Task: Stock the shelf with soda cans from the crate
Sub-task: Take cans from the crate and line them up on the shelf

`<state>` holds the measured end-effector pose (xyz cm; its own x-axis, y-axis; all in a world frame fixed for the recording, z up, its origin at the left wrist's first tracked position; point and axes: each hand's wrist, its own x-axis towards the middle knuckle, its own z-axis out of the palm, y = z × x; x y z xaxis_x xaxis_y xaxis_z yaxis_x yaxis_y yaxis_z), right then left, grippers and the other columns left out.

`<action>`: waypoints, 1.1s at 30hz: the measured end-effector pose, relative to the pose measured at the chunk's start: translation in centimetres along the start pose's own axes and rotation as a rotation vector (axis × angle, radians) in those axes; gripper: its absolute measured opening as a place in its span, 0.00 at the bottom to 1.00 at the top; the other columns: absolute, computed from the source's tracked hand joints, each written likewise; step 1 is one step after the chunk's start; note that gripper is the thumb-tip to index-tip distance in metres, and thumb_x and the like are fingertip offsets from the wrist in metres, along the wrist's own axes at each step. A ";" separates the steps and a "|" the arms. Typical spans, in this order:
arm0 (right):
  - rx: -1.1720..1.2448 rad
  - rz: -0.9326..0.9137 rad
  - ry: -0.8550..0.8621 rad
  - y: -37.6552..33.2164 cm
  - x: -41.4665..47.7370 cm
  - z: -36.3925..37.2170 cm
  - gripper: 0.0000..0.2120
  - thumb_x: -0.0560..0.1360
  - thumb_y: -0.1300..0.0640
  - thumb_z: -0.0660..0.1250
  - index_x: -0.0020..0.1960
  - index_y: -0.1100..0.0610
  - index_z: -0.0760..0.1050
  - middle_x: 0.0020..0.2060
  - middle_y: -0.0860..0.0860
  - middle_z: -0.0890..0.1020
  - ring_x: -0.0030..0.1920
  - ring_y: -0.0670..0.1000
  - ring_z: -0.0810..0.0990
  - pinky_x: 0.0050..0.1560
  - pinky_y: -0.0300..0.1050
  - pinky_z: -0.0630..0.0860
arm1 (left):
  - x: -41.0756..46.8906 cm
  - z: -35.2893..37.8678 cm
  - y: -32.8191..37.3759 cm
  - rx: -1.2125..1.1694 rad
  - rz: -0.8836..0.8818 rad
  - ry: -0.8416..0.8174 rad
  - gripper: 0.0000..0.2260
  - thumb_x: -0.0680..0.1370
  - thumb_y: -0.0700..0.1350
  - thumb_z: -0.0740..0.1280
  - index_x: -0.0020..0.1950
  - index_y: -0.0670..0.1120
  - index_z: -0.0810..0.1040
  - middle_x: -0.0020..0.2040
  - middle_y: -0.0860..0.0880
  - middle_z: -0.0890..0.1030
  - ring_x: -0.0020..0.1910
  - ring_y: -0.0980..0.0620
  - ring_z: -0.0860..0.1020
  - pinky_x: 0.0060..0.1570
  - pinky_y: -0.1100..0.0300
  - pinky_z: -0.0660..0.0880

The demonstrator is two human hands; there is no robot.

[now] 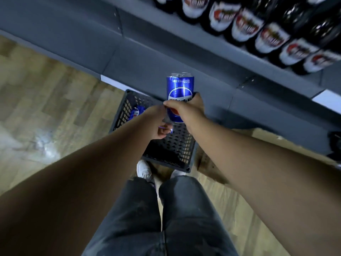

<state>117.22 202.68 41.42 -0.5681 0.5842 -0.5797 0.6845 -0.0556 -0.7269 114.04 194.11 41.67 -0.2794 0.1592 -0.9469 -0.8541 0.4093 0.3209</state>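
My right hand (188,109) grips a blue soda can (180,87) and holds it upright above the black plastic crate (121,111). The crate stands on the floor against the grey shelf base (166,58). My left hand (156,124) is just left of the can, its fingertips at the can's lower side, fingers curled with a bluish glint beneath them; I cannot tell whether it holds anything. Another blue can (137,111) lies inside the crate at its left wall.
Dark bottles with white and red labels (245,26) fill the grey shelf at the upper right. The floor is light wood, with a cardboard sheet (208,163) right of the crate. My legs in dark trousers and white shoes (144,169) stand right behind the crate.
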 end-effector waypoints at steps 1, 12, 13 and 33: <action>0.029 -0.029 0.003 -1.2 -0.3 -0.2 0.25 0.60 0.59 0.80 0.50 0.55 0.69 0.42 0.50 0.80 0.43 0.53 0.81 0.44 0.47 0.80 | -0.8 -0.2 0.7 -0.031 0.007 -0.021 0.14 0.80 0.50 0.56 0.39 0.43 0.69 0.34 0.43 0.75 0.30 0.50 0.70 0.33 0.61 0.68; 0.046 -0.358 0.063 -13.4 -3.7 -3.0 0.28 0.60 0.55 0.81 0.54 0.55 0.69 0.44 0.47 0.79 0.45 0.48 0.79 0.42 0.42 0.79 | -8.7 -1.4 9.2 -0.158 0.225 -0.324 0.21 0.79 0.58 0.49 0.42 0.45 0.72 0.26 0.47 0.78 0.19 0.54 0.69 0.21 0.73 0.60; 0.059 -0.387 0.074 -14.2 -4.0 -3.2 0.29 0.60 0.55 0.81 0.54 0.54 0.69 0.44 0.46 0.78 0.45 0.48 0.79 0.42 0.43 0.79 | -9.5 -1.3 10.0 -0.157 0.282 -0.334 0.19 0.79 0.56 0.49 0.40 0.47 0.72 0.25 0.49 0.76 0.19 0.55 0.70 0.21 0.73 0.60; 0.352 -0.789 0.274 -21.3 -8.2 -7.4 0.39 0.58 0.58 0.82 0.65 0.59 0.68 0.54 0.50 0.81 0.55 0.46 0.80 0.59 0.44 0.76 | -19.2 0.8 18.3 -0.437 0.610 -0.486 0.16 0.78 0.56 0.62 0.53 0.45 0.79 0.44 0.47 0.84 0.40 0.50 0.83 0.37 0.58 0.81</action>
<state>110.70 205.09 64.33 -0.6533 0.7275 0.2096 -0.0618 0.2247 -0.9725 104.13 199.26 65.79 -0.6080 0.6409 -0.4687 -0.7361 -0.2338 0.6352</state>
